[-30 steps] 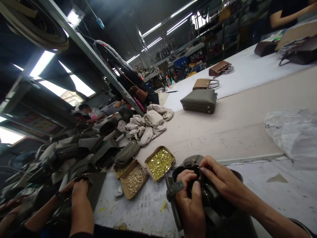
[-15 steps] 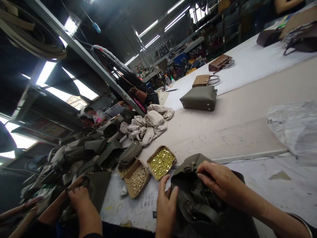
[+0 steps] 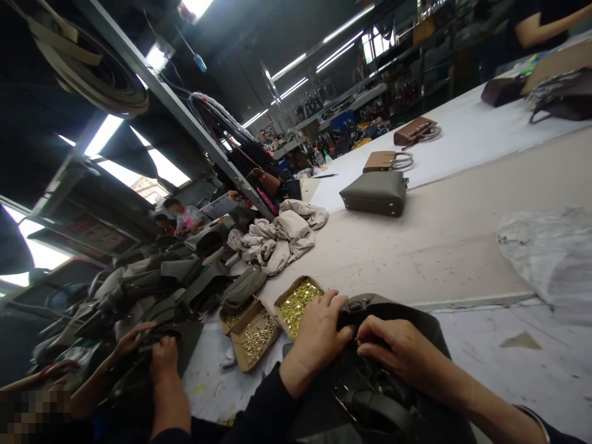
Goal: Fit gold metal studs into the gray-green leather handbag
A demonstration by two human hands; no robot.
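My left hand [image 3: 319,336], half a second ago upright beside the bag [image 3: 419,320], has reached over toward its far left edge and now hides part of the gold-filled tray [image 3: 282,295] (my dark sleeve [image 3: 263,401] came into view too). My right hand [image 3: 400,348] has slid slightly lower, fingertips now near my left thumb. The co-worker's hands [image 3: 132,342] have moved apart.

1 long worktable [image 3: 435,240], surfaced in pale pink and white, stretches diagonally into a dim workshop. A grey metal beam [image 3: 173,102] slants at left, near bright windows [image 3: 161,159]; strip lights [image 3: 340,50] glow beneath the dark ceiling [image 3: 250,37].
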